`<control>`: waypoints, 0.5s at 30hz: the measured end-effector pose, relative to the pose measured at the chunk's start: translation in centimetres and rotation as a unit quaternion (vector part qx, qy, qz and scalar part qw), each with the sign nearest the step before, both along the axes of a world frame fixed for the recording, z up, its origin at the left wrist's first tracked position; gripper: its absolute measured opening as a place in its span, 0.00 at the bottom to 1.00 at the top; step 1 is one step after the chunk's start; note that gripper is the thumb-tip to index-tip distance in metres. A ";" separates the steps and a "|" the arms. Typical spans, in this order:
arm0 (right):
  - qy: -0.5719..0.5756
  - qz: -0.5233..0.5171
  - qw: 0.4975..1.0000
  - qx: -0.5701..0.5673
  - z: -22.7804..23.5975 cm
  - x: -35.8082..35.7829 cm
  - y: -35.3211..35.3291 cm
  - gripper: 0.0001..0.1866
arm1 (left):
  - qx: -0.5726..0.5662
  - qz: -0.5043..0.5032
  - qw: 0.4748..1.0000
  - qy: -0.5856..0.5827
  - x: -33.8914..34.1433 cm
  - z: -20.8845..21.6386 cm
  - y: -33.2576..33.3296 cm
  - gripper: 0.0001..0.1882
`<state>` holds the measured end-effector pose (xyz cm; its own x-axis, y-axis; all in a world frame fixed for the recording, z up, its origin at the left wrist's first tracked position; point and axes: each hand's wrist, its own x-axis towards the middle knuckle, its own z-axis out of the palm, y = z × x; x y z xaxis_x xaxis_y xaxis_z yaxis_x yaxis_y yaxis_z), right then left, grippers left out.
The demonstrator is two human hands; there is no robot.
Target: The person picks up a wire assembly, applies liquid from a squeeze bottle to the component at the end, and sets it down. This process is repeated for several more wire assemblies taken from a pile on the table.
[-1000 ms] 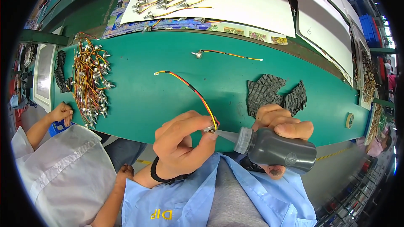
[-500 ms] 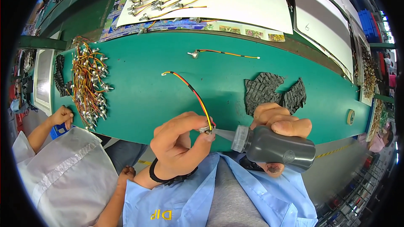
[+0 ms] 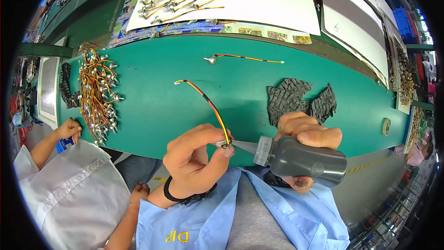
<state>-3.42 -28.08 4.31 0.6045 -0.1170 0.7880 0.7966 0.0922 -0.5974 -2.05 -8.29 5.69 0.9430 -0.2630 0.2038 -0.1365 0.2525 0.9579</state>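
My left hand (image 3: 194, 162) pinches a small metal part (image 3: 223, 144) at the near end of a red, yellow and black wire lead (image 3: 208, 104). The lead runs up and left across the green table (image 3: 157, 106). My right hand (image 3: 307, 132) grips a dark grey squeeze bottle (image 3: 300, 161) lying sideways. Its clear pointed nozzle (image 3: 245, 146) touches the metal part.
A second wire lead (image 3: 245, 58) lies farther back. A heap of wired parts (image 3: 97, 92) sits at the left edge. Dark textured pads (image 3: 300, 99) lie right of centre. More leads rest on white sheets (image 3: 259, 0) at the back. Another person in white (image 3: 69, 190) stands at my left.
The view has shifted slightly. Both hands stay together at the table's near edge, the nozzle still at the metal part.
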 end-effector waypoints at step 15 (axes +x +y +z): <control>0.007 -0.020 1.000 0.009 0.0 -0.2 0.1 0.36 | -0.010 0.011 1.000 0.004 -0.3 -0.1 0.2 0.14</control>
